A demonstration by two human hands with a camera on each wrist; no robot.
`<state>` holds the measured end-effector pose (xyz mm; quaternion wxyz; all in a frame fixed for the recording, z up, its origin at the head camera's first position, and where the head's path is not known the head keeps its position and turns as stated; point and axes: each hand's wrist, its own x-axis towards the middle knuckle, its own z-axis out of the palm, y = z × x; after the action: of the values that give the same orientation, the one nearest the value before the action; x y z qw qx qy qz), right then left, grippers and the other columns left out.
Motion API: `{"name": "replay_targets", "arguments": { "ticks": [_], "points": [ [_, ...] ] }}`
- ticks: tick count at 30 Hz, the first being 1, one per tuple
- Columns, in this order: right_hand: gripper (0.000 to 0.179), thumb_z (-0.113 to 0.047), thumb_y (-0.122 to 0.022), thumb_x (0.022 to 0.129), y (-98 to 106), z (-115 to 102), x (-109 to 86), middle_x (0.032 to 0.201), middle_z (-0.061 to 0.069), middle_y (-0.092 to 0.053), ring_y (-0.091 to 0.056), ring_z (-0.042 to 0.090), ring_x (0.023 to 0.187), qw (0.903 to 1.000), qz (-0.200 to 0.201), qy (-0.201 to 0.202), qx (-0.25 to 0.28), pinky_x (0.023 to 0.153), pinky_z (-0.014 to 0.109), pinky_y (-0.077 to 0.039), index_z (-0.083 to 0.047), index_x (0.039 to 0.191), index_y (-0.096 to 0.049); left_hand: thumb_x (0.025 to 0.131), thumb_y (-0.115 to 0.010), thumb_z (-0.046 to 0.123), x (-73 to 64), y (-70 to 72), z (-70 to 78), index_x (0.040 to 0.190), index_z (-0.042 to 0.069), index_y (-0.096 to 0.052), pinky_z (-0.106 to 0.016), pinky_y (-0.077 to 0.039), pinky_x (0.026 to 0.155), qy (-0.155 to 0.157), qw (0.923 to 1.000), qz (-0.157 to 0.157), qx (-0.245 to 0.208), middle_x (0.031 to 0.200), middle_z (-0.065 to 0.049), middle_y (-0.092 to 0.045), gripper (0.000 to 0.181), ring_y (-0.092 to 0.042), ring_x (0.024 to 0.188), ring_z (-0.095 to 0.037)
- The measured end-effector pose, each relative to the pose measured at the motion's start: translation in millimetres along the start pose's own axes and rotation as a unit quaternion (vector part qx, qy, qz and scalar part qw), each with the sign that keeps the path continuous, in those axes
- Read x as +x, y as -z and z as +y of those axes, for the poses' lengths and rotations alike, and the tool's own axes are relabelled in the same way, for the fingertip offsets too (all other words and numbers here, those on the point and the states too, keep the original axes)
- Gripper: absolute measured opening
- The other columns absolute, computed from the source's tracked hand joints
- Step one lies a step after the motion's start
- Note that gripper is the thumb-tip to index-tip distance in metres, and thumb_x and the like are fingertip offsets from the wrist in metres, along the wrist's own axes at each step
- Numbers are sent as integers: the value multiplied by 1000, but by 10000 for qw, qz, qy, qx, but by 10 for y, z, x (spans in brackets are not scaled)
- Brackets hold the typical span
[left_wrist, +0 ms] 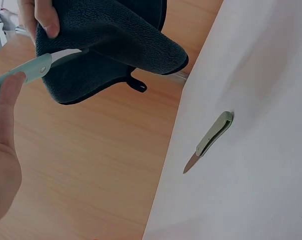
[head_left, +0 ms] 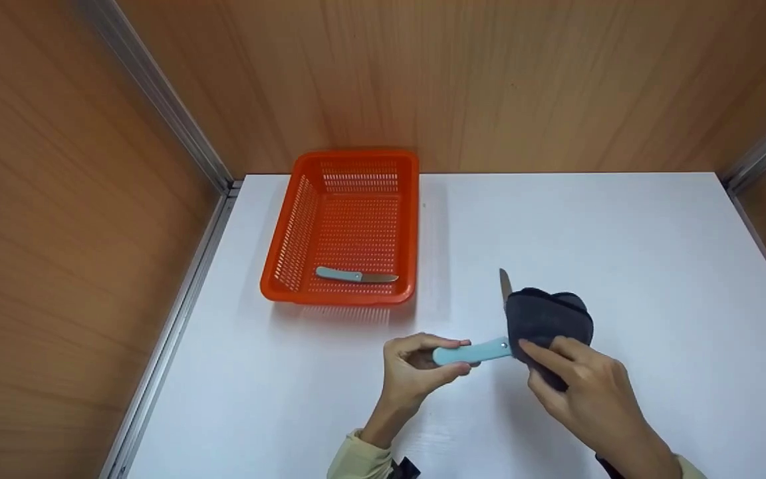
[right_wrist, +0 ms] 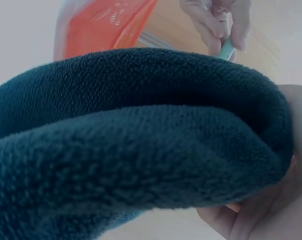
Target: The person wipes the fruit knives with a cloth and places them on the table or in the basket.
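My left hand (head_left: 407,374) pinches the light blue handle of a folding knife (head_left: 473,352) between thumb and fingers. Its blade runs into a fold of a dark blue fleecy cloth (head_left: 546,318), and only the blade's base shows in the left wrist view. My right hand (head_left: 589,392) grips that cloth around the blade, thumb and fingers pressing from either side. Beyond the cloth a second folding knife (left_wrist: 214,134) lies unfolded on the white table; in the head view the cloth hides its handle and just the blade sticks out.
An orange plastic basket (head_left: 340,297) stands at the back left of the white table (head_left: 649,246). Inside it lies another unfolded light blue knife (head_left: 350,275). Wooden panels (head_left: 463,86) rise at the back and both sides.
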<state>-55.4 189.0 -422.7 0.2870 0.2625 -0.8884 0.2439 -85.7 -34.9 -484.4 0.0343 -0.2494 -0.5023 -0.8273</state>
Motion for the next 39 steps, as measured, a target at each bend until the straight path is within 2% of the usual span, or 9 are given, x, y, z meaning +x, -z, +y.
{"name": "replay_targets", "arguments": {
  "ticks": [9,14,22,26,29,34,39],
  "points": [
    [28,-2,-70,64,38,57,-37,67,-9,-48,-37,0,53,9992,-194,-265,-248,40,15,-35,-10,90,-77,74,-73,-12,-21,19,20,99,-21,-61,-41,-59,62,82,9998,30,-195,97,-35,-63,29,-68,76,-40],
    [27,-1,-71,65,63,89,-53,65,-9,-47,-34,-1,50,9979,-307,-479,-319,39,14,-33,-9,90,-77,74,-73,-11,-28,40,16,99,-22,-61,-43,-59,63,111,9996,60,-238,96,-35,-63,29,-68,75,-41],
    [27,0,-74,65,87,172,-90,65,-7,-53,-36,-1,49,9941,-433,-925,-355,38,14,-35,-8,90,-77,75,-73,-10,-39,80,35,98,-20,-62,-48,-58,61,100,9998,173,-10,96,-33,-64,28,-68,74,-41],
    [28,2,-73,65,123,226,-116,64,-9,-55,-36,-1,48,9927,-294,-1143,-261,38,13,-31,-9,90,-77,75,-73,-10,-48,98,40,98,-20,-62,-49,-57,60,36,9998,153,96,95,-33,-64,27,-68,73,-41],
    [30,5,-73,63,166,261,-132,65,-10,-56,-36,-2,48,9924,-44,-1221,-125,38,12,-28,-10,89,-77,76,-72,-10,-56,111,44,98,-19,-63,-49,-57,60,13,9998,148,104,95,-33,-65,26,-68,74,-41],
    [31,7,-71,60,245,280,-122,64,-7,-57,-36,-1,48,9931,430,-1086,97,38,11,-27,-8,87,-77,77,-72,-10,-63,125,49,98,-20,-62,-50,-57,60,9,9999,134,71,95,-33,-65,25,-67,73,-42],
    [27,2,-67,64,338,232,-72,65,-6,-57,-37,-2,48,9939,601,-915,96,37,10,-28,-7,88,-77,77,-71,-11,-70,123,39,99,-20,-62,-51,-57,59,13,10000,55,71,96,-34,-64,25,-68,74,-41]
  ]
}}
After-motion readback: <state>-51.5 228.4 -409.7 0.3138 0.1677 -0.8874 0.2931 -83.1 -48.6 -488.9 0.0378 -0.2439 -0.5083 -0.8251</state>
